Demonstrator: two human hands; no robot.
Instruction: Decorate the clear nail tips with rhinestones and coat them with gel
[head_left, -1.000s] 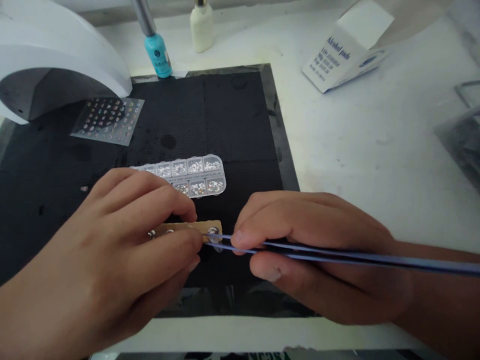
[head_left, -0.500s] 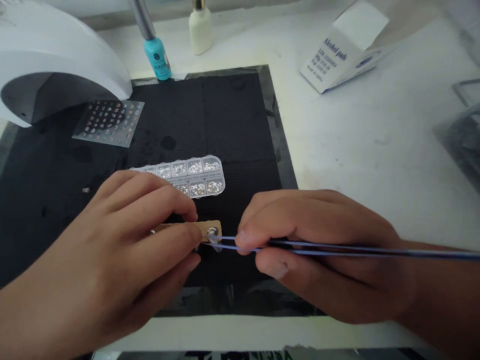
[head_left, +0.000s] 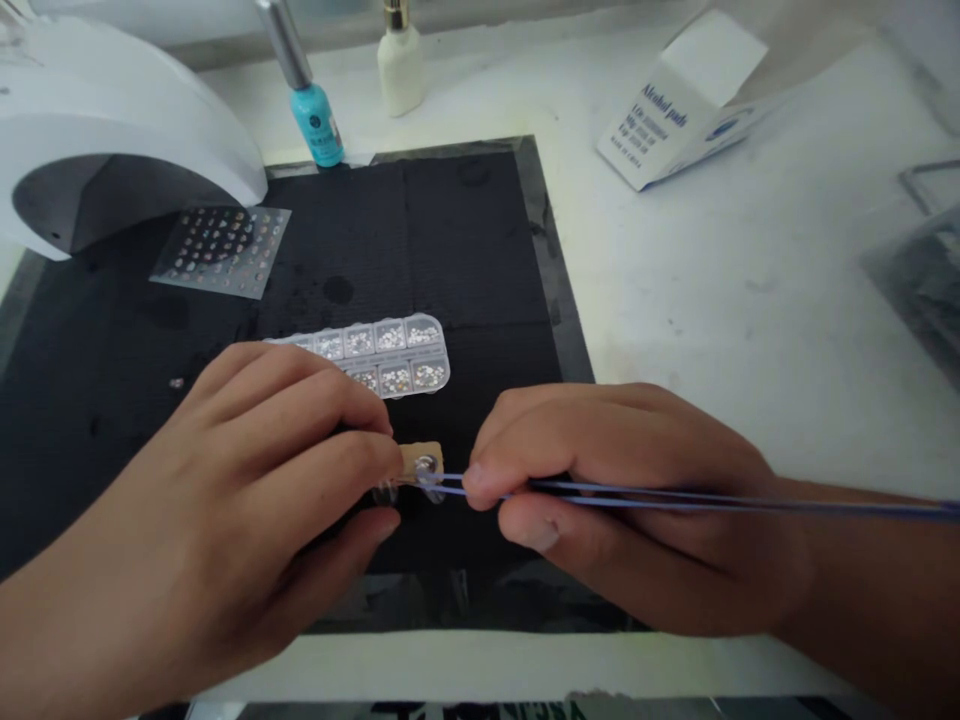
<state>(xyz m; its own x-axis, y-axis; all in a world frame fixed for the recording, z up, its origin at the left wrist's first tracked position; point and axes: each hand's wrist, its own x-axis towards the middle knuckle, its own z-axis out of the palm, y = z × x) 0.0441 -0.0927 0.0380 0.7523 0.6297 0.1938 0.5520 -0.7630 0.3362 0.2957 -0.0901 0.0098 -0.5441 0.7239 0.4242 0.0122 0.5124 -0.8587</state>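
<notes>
My left hand (head_left: 274, 490) is closed around a short tan strip (head_left: 409, 455), whose right end sticks out past my fingertips. On that end sits a shiny clear nail tip (head_left: 433, 490) with a silvery round ornament (head_left: 426, 464). Another clear nail tip (head_left: 385, 493) shows beside my left thumb. My right hand (head_left: 637, 500) pinches a pair of thin bluish tweezers (head_left: 795, 506), which lie almost level. The tweezers' points reach the ornamented nail tip; whether they grip anything is too small to tell. Most of the strip is hidden under my left fingers.
Behind my left hand lies a clear compartment case (head_left: 390, 355) of rhinestones on a black mat (head_left: 480, 240). A sticker sheet (head_left: 225, 250), a white nail lamp (head_left: 142, 110), a blue bottle (head_left: 316, 125), a cream bottle (head_left: 401, 70) and an alcohol pads box (head_left: 660, 120) stand farther back.
My left fingers have shifted slightly on the strip, uncovering the second nail tip. My right hand and the tweezers have moved a little left. The view has shifted slightly.
</notes>
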